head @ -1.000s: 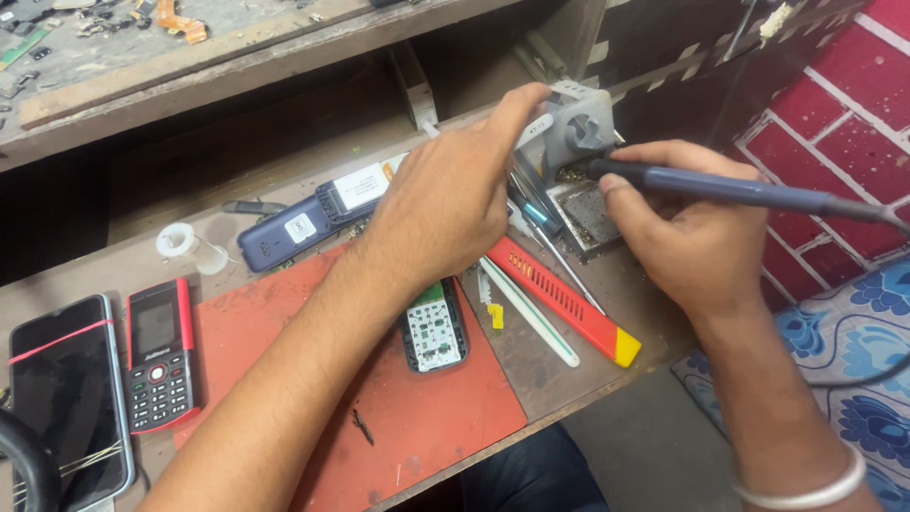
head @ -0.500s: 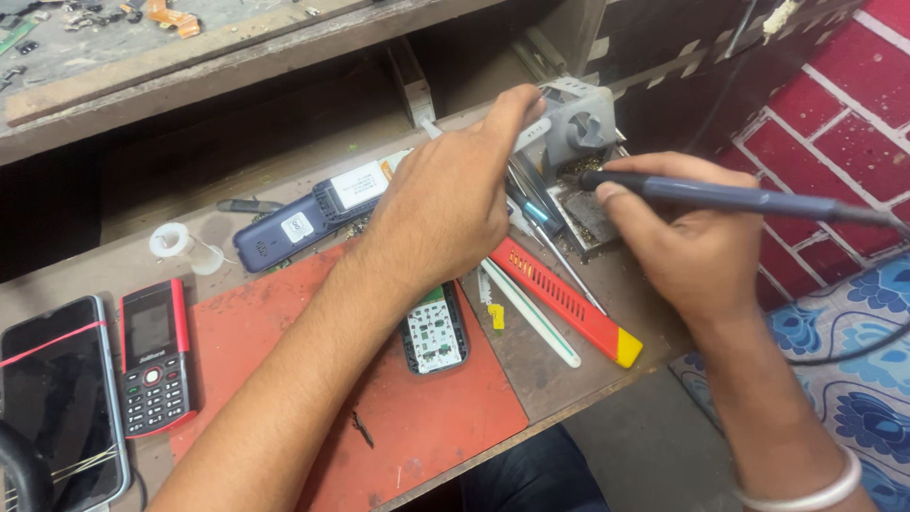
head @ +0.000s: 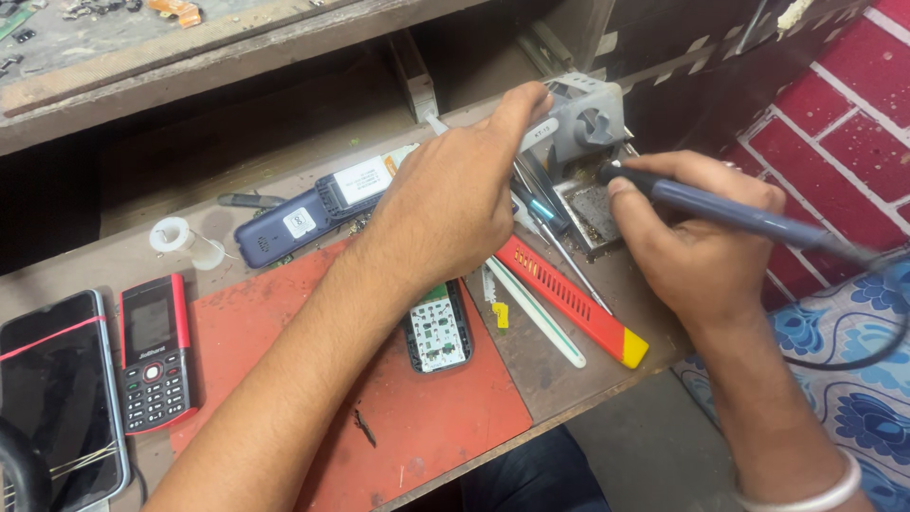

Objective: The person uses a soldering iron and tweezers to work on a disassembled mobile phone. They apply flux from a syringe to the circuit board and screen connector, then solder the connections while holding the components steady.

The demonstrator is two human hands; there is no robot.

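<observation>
The right hand grips a soldering iron like a pen, tip at the stand, which the left hand steadies with fingers curled on top.

mat red | soldering iron blue | phone red-black (keypad)

The left hand and right hand crowd the upper right of the frame, hemmed in by the grey stand, loose tools and the red-handled tool. The red mat offers open room at lower centre, beside the opened phone. Two phones block the surface at lower left; a shelf overhangs the back.
</observation>
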